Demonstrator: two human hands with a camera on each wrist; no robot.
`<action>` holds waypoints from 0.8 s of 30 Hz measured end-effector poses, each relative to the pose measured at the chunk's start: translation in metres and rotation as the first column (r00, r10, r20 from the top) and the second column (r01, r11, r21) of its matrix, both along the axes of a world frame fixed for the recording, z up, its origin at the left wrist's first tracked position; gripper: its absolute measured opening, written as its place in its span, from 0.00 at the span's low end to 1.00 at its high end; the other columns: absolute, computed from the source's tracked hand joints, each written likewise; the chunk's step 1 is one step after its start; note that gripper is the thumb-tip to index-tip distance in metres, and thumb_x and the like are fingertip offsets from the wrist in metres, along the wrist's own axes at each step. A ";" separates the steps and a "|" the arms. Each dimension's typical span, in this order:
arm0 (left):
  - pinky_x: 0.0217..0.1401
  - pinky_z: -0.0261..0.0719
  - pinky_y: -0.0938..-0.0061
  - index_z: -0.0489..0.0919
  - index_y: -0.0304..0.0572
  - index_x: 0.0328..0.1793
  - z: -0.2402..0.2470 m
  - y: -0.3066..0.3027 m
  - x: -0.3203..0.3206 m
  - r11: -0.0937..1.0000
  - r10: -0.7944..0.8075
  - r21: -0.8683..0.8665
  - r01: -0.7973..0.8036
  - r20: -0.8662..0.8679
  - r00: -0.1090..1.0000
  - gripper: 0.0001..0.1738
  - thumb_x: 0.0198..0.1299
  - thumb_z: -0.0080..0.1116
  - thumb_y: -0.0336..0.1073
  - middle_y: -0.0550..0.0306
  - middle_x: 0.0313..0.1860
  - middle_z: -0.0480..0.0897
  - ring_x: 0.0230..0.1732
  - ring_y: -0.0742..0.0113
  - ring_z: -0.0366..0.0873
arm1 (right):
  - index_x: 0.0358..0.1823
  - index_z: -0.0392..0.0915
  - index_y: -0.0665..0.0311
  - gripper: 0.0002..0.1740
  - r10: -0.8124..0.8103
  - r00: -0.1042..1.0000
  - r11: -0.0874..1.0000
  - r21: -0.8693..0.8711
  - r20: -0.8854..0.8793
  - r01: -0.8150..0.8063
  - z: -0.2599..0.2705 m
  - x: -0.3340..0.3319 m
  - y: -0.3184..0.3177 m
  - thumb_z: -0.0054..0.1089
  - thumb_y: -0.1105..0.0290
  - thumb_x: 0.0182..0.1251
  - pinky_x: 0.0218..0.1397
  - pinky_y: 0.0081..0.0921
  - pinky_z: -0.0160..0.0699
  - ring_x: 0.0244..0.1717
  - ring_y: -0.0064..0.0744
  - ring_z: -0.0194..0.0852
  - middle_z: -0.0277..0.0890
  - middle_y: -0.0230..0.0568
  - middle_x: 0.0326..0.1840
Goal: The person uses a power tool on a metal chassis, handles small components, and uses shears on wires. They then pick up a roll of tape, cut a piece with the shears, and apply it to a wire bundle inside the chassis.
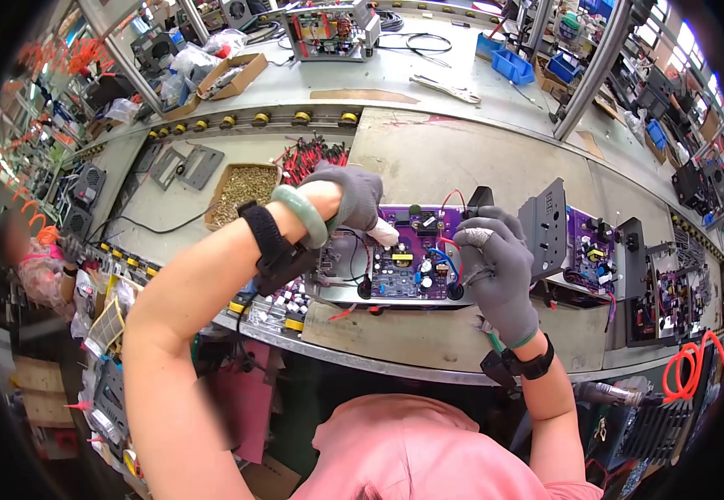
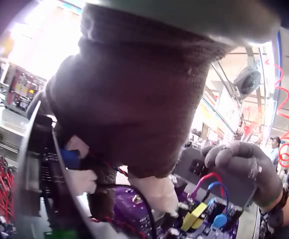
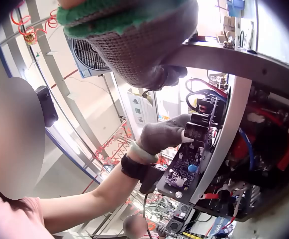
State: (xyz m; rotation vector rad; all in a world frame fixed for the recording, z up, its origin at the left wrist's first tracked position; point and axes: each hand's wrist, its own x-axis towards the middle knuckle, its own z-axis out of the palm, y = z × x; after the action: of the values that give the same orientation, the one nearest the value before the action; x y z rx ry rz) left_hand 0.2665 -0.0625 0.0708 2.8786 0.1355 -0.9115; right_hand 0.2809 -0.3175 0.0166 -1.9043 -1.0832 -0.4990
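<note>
An opened device with a purple circuit board (image 1: 404,265) lies on the bench. At its left end my gloved left hand (image 1: 349,196) reaches down, white-tipped fingers over the board. In the left wrist view, that hand (image 2: 134,94) pinches a small blue connector (image 2: 70,158) beside an upright panel. My gloved right hand (image 1: 499,267) is at the device's right end by red and blue wires (image 1: 447,257). Its fingers are bent in the left wrist view; whether they hold anything is unclear. The right wrist view has this hand (image 3: 139,47) near a metal edge (image 3: 224,60).
A second device (image 1: 591,246) stands to the right. Behind and left are a box of small brass parts (image 1: 244,190), red-and-black leads (image 1: 316,157) and grey brackets (image 1: 187,167). Another person (image 1: 41,271) sits at the far left. An orange coiled hose (image 1: 687,371) hangs at the right.
</note>
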 end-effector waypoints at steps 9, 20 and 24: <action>0.53 0.78 0.76 0.85 0.35 0.52 0.024 0.009 -0.075 0.562 0.413 -0.821 -0.098 0.176 0.894 0.12 0.69 0.53 0.28 0.58 0.44 0.85 0.49 0.75 0.79 | 0.43 0.85 0.60 0.11 -0.003 0.969 1.000 0.028 -0.247 0.010 0.030 -0.008 -0.020 0.68 0.77 0.58 0.50 0.37 0.82 0.46 0.44 0.84 0.84 0.43 0.42; 0.50 0.77 0.59 0.83 0.41 0.53 -0.007 -0.004 -0.120 0.972 -0.212 0.177 0.152 0.942 0.261 0.17 0.56 0.59 0.26 0.51 0.30 0.83 0.34 0.52 0.83 | 0.38 0.81 0.60 0.08 0.079 0.994 0.948 -0.303 -0.080 -0.099 0.013 -0.036 0.115 0.60 0.64 0.66 0.37 0.45 0.80 0.35 0.51 0.83 0.80 0.46 0.31; 0.52 0.80 0.63 0.82 0.38 0.56 -0.023 0.012 -0.117 0.990 0.048 -0.084 0.110 0.955 0.294 0.19 0.56 0.63 0.25 0.52 0.31 0.85 0.34 0.56 0.85 | 0.37 0.80 0.59 0.06 0.088 0.995 0.920 -0.379 -0.044 -0.098 0.021 -0.028 0.125 0.59 0.68 0.61 0.38 0.46 0.82 0.34 0.52 0.85 0.82 0.44 0.33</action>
State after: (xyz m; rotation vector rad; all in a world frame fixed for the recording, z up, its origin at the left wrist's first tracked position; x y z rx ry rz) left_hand 0.1494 -0.0510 0.0482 2.7221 -0.1101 0.9263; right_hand 0.2531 -0.1923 0.0376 -2.1725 -1.3217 -0.2169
